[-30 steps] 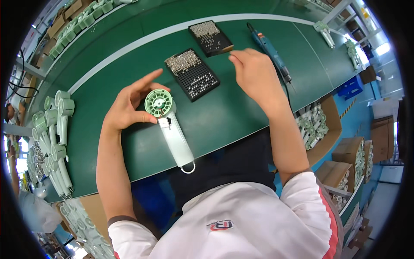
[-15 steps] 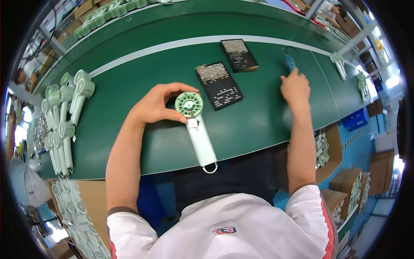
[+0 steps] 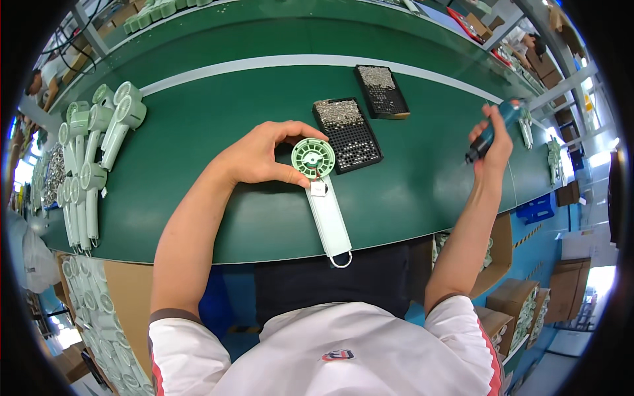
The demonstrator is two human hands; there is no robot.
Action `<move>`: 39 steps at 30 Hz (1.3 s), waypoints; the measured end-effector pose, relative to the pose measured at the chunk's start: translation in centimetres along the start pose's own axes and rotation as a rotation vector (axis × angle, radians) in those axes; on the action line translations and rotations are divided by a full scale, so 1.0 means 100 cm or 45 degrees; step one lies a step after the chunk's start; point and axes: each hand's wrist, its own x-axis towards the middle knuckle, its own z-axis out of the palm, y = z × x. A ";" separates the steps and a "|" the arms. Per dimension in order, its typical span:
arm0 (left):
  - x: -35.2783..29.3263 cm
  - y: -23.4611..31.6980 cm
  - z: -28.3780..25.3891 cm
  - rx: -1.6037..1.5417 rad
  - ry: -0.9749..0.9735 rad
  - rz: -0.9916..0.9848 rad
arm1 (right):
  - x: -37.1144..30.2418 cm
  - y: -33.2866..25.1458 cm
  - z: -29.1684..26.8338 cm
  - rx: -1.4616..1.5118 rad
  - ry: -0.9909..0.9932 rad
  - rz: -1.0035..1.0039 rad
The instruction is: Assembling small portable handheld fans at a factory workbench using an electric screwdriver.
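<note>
My left hand (image 3: 267, 155) is closed round the round head of a pale green handheld fan (image 3: 330, 221), thumb and fingers on its rim. The fan lies on the green bench with its slotted motor side up, its handle pointing toward me and a wire loop at the handle's end. A small white part and a red wire show where head meets handle. Raised over the right of the bench, my right hand (image 3: 496, 146) grips a blue and black electric screwdriver (image 3: 495, 129), its dark tip slanting down to the left.
Just beyond the fan lies a black screw tray (image 3: 360, 135) with rows of small screws; a second screw tray (image 3: 383, 89) lies farther back. Several green fan bodies (image 3: 92, 142) are heaped at the left. Other fan parts (image 3: 525, 132) lie at the far right. Boxes of parts stand below.
My right hand has picked up the screwdriver from the bench and lifted it, turning it toward the fan. My left hand still holds the fan. The whole view has shifted slightly.
</note>
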 end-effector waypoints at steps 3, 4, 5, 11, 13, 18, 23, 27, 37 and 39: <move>0.005 -0.002 0.006 -0.004 0.056 0.081 | 0.004 -0.029 0.030 0.604 -0.229 -0.381; 0.006 0.000 0.007 -0.009 0.051 0.077 | -0.003 -0.043 0.052 0.685 -0.209 -0.506; 0.009 0.002 0.008 0.017 0.051 0.100 | -0.012 -0.054 0.066 0.758 -0.181 -0.640; 0.009 -0.004 0.013 0.006 0.073 0.121 | -0.052 -0.041 0.121 0.791 -0.702 -0.630; 0.007 -0.003 0.015 0.021 0.093 0.104 | -0.070 -0.021 0.134 0.764 -0.662 -0.623; 0.006 0.002 0.011 -0.014 0.043 0.029 | -0.088 -0.004 0.145 0.623 -0.669 -0.807; 0.007 -0.001 0.009 0.075 0.060 0.075 | -0.084 0.007 0.152 0.631 -0.648 -0.712; 0.007 0.001 0.011 0.070 0.063 0.031 | -0.081 0.011 0.151 0.631 -0.651 -0.677; 0.006 0.000 0.014 0.074 0.125 0.108 | -0.082 0.016 0.156 0.607 -0.629 -0.655; 0.006 0.001 0.014 0.051 0.115 0.092 | -0.081 0.016 0.156 0.604 -0.619 -0.647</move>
